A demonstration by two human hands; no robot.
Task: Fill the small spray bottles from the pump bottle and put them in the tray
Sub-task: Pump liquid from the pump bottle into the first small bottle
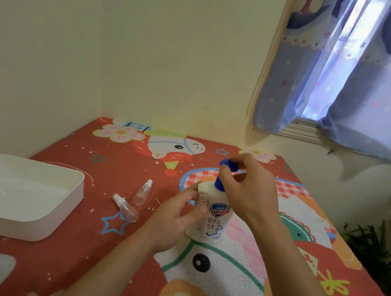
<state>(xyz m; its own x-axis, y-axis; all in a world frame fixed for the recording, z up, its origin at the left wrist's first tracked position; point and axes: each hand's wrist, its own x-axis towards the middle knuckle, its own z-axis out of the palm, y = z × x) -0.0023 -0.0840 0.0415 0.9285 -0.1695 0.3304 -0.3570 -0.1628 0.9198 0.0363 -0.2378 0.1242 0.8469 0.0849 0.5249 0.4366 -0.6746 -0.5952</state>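
White tray (30, 225) at near left on the patterned red surface (74, 268), nothing seen inside. Right of the tray, two small clear spray bottles with white tops: one lying on its side (125, 207), the other (142, 192) just beyond it, tilted, the two close together or touching. Further right, left hand (174, 222) curled round a third small clear bottle (202, 202), uncapped, held upright against the front of the pump bottle. White pump bottle (214, 220) standing at centre of the surface, blue label facing the camera. Blue pump head (228, 164) at top, spout pointing left above the small bottle's mouth. Right hand (249, 187) over the pump, fingers curled around the pump head. Cream wall behind; blue curtain (361, 70) at far right; green plant (374, 258) at right edge.
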